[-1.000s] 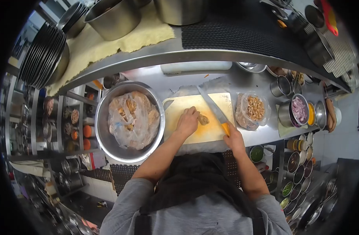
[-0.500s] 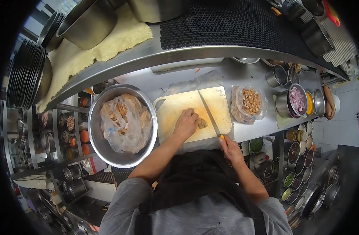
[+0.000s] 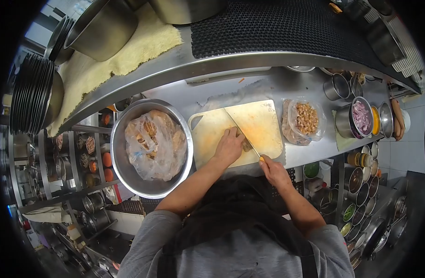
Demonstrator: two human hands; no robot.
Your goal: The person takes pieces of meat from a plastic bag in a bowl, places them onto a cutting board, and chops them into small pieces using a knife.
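My left hand (image 3: 229, 147) is closed on a small brownish piece of food (image 3: 246, 145) over the cutting board (image 3: 212, 124). In my right hand (image 3: 273, 169) is the yellow handle of a long knife (image 3: 242, 132). Its blade points away from me across the board, edge-on, right beside the food and the fingers of my left hand. To the left stands a large metal bowl (image 3: 188, 162) with a clear plastic bag of food (image 3: 161, 162) in it. Right of the board lies an open bag of diced brown pieces (image 3: 306, 118).
A metal shelf edge (image 3: 249, 60) crosses above the counter's back, bearing pots and stacked dark plates (image 3: 31, 95). At the right are a pot of chopped purple onion (image 3: 361, 117) and metal bowls. Food containers stand below the counter on both sides.
The knife blade has moved left, from a distance right of the food to right beside it. My right hand has followed it, lower than a second ago. The view has shifted slightly.
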